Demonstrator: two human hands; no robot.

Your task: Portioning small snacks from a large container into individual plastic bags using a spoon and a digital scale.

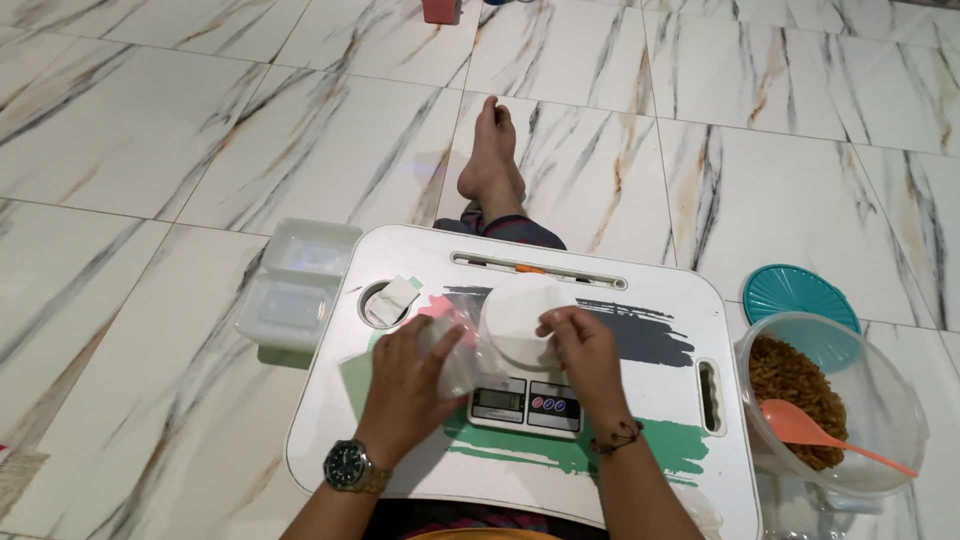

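My left hand [408, 385], with a wristwatch, grips a clear plastic bag [462, 350] just left of a small digital kitchen scale [525, 405]. My right hand [585, 352] pinches the edge of the same bag over the scale's round white platform [515, 322]. The scale stands in the middle of a white lap tray [690, 300] with grey, pink and green brush marks. The bag's contents cannot be made out.
A clear tub [880, 400] of brown food bits with an orange spoon [815, 433] stands at the right, its teal lid [800, 292] behind it. Clear lidded containers [295, 285] sit left of the tray. My bare foot [490, 150] stretches over the marble floor.
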